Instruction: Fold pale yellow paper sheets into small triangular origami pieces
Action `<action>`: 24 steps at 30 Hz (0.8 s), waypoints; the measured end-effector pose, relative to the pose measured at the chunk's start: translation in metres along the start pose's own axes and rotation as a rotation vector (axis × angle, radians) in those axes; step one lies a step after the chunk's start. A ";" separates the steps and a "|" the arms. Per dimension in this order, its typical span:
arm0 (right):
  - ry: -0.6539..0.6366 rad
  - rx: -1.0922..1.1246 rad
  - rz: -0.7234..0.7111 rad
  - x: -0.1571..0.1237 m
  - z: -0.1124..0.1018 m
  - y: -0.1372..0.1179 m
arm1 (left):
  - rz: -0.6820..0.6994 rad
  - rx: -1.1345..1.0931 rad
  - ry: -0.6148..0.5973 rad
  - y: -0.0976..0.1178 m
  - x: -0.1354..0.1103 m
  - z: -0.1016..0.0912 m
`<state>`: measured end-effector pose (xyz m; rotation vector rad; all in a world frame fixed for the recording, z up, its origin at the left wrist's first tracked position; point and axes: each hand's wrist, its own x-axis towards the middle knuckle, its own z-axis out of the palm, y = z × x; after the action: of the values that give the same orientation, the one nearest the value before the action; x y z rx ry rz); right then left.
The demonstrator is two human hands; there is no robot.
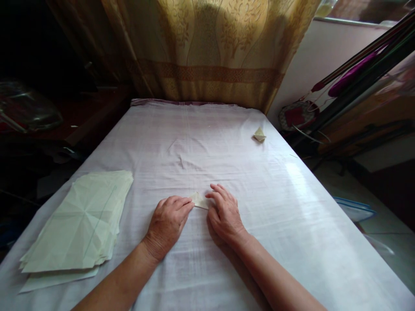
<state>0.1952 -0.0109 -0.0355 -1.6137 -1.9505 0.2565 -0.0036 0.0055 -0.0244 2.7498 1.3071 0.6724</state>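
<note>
A small piece of folded pale paper (199, 201) lies on the cloth between my hands. My left hand (170, 217) has its fingers together, with the tips gripping the paper's left end. At the other end rests my right hand (226, 212), its fingers curved and apart, thumb low beside the paper's right edge. Whether that thumb touches the paper I cannot tell. Part of the paper is hidden by my fingertips.
To the left lies a stack of creased pale green sheets (74, 220). A small folded paper shape (259, 134) sits near the far right edge of the white cloth-covered table (279, 242). A patterned golden curtain (207, 47) hangs behind, and poles (353, 65) lean at the right.
</note>
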 end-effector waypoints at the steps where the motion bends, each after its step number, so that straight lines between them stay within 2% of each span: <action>1: -0.039 -0.021 -0.053 0.000 -0.003 -0.002 | 0.003 0.001 0.002 0.000 0.000 0.000; 4: -0.194 -0.091 -0.188 -0.001 -0.011 -0.009 | 0.002 0.002 0.003 -0.002 -0.001 0.002; 8: -0.316 -0.162 -0.231 -0.002 -0.019 -0.011 | 0.031 -0.023 -0.007 -0.007 -0.002 0.001; 15: -0.375 -0.204 -0.299 0.002 -0.025 -0.004 | 0.082 0.031 -0.003 -0.021 -0.009 -0.006; 21: -0.390 -0.201 -0.291 0.002 -0.025 -0.003 | 0.056 0.087 -0.010 -0.027 -0.019 -0.006; 24: -0.381 -0.194 -0.270 -0.001 -0.022 -0.004 | -0.012 0.051 0.020 -0.028 -0.018 -0.004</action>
<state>0.2044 -0.0174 -0.0159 -1.4744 -2.5257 0.2897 -0.0361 0.0097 -0.0333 2.7792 1.3632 0.6777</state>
